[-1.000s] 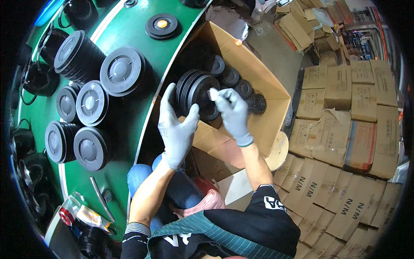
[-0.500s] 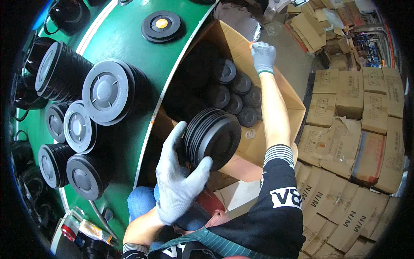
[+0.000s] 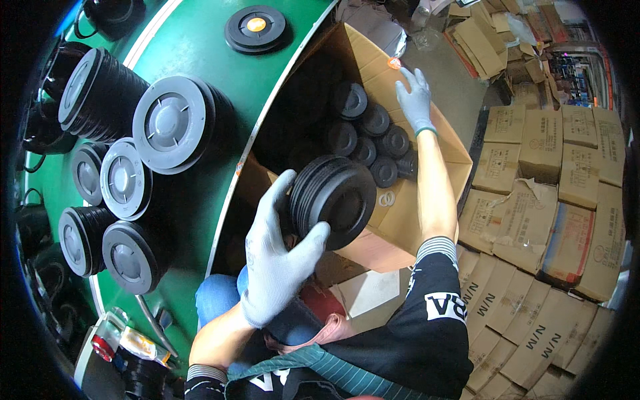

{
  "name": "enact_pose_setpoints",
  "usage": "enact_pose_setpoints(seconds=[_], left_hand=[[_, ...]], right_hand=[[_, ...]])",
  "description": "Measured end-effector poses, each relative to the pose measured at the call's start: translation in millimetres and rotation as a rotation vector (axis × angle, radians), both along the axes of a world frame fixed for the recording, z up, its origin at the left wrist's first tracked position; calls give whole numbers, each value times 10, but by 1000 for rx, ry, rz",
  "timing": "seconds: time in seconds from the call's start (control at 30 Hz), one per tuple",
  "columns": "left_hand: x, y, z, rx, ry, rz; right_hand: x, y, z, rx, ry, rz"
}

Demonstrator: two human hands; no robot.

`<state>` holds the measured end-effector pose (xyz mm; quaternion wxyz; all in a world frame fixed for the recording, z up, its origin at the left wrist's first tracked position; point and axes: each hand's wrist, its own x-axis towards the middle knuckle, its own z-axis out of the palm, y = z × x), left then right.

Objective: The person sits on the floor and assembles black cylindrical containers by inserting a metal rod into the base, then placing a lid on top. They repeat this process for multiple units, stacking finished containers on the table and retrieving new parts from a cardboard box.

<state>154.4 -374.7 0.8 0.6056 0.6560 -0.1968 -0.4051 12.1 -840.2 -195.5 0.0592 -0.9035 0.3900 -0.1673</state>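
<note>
left hand (image 3: 277,263) grips a stack of black discs (image 3: 333,197). right hand (image 3: 415,100) lies open, seemingly touching the cardboard box (image 3: 437,200) wall.

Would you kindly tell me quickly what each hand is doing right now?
Left hand: closed around a stack of round black ribbed plastic discs.
Right hand: open, fingers spread, resting on the far wall of the brown cardboard box, holding nothing.

Right hand (image 3: 415,100) now off the disc stack (image 3: 335,199), at the carton wall (image 3: 373,73).
</note>
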Motion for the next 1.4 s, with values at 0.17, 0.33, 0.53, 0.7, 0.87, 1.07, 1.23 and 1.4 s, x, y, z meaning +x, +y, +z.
enact_pose_setpoints(seconds=[0.17,0.33,0.53,0.7,0.87,1.07,1.23,1.4], left_hand=[[9,42,-116,-94,-495,36],[41,62,-186,-269,-1254,-110],[-95,83,-143,-394,-1343,-249],[16,-12,-56,-380,-664,8],[104,41,-188,-440,-400,-125],[286,151,-202,-139,-228,-102],[329,67,-292,-212,-310,31],[136,45,-94,-459,-604,-222]], right_hand=[[83,1309,703,766,-608,23],[-71,3009,1681,1611,-915,-77],[-302,3429,1926,1641,-1041,-76],[-138,3466,1948,1371,-1032,85],[-192,3551,1726,1351,-983,229],[-201,3511,1891,1529,-1238,63],[-263,3537,1936,1560,-1297,46],[-222,3585,1688,1169,-1048,-51]])
